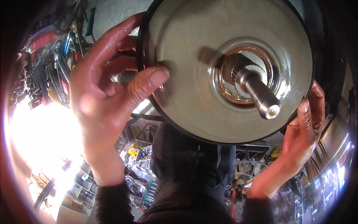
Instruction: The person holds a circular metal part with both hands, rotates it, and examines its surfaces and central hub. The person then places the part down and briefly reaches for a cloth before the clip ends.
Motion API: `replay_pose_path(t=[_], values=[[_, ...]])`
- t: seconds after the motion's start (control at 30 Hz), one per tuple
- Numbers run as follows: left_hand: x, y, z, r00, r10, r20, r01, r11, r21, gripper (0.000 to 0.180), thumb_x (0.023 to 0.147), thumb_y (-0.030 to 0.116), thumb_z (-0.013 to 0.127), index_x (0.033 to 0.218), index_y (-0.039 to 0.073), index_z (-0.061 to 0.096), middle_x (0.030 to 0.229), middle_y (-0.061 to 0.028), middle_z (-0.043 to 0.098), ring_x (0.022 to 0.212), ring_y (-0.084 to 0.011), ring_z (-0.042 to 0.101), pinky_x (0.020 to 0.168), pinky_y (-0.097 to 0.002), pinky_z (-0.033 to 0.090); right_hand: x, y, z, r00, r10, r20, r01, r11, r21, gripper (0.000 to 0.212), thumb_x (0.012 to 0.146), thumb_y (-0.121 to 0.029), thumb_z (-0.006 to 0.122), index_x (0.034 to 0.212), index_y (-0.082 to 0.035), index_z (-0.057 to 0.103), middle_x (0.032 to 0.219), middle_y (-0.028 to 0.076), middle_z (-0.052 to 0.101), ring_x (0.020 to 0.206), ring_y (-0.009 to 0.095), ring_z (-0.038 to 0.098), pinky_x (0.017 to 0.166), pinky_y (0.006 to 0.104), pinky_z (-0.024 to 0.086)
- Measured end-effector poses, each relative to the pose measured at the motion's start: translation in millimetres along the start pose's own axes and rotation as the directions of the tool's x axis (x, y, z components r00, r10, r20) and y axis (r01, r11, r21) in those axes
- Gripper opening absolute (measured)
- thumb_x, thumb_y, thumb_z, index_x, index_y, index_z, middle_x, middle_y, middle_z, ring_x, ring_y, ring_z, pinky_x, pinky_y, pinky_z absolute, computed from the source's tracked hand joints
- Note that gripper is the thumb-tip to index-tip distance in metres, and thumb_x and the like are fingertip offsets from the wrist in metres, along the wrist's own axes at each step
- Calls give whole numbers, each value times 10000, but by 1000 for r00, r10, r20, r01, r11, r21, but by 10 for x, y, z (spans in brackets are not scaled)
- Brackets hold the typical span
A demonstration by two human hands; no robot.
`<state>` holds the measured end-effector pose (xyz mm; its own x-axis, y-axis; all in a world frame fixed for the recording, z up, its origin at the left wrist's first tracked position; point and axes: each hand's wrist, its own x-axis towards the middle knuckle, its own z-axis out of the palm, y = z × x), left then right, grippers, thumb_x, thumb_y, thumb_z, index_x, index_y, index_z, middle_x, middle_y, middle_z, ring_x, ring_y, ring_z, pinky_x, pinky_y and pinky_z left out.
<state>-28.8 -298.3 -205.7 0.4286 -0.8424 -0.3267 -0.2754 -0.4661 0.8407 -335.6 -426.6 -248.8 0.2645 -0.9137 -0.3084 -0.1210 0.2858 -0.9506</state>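
Note:
A wide round metal disc point(186, 93) with a black rim fills the upper middle of the view, its oily grey face turned up toward me. Through its central hole, lined by a copper-coloured ring point(228, 93), rises a steel shaft point(259, 91) with splines near its base. My left hand point(108, 78) grips the disc's left edge, thumb on the face and fingers round the outer side. At the lower right edge, my right hand point(304, 130) holds the rim with its thumb and fingers. Both hands look wet with oil. What lies beneath the disc is hidden.
Many hand tools point(56, 59) lie along the left side, with a green-handled tool point(90, 22) on the grey bench point(108, 15). Shelves with parts point(80, 190) and a glaring light point(44, 130) show at lower left. A curved metal surface point(335, 138) bends along the right.

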Motion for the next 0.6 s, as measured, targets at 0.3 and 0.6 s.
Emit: replay_pose_path(t=[0.3, 0.6], values=[[-1, -6, 1, 1000, 29, 3, -29, 999, 19, 742, 873, 211, 857, 1495, -16, 523, 1245, -143, 660, 1012, -185, 675, 860, -279, 556, -16, -8, -9, 1000, -16, 3, 16, 1000, -25, 524, 902, -192, 792, 1331, 46, 610, 1227, 94, 676, 1139, 161, 611, 1074, 293, 396], [-13, 25, 11, 1000, 3, -2, -3, 1000, -9, 750, 870, 219, 862, 1495, -20, 522, 1228, -135, 665, 1011, -177, 675, 807, -258, 561, -24, -11, 5, 1000, -20, -22, 19, 999, -28, 528, 901, -187, 794, 1338, 45, 608, 1220, 100, 687, 1138, 164, 618, 1067, 286, 409]])
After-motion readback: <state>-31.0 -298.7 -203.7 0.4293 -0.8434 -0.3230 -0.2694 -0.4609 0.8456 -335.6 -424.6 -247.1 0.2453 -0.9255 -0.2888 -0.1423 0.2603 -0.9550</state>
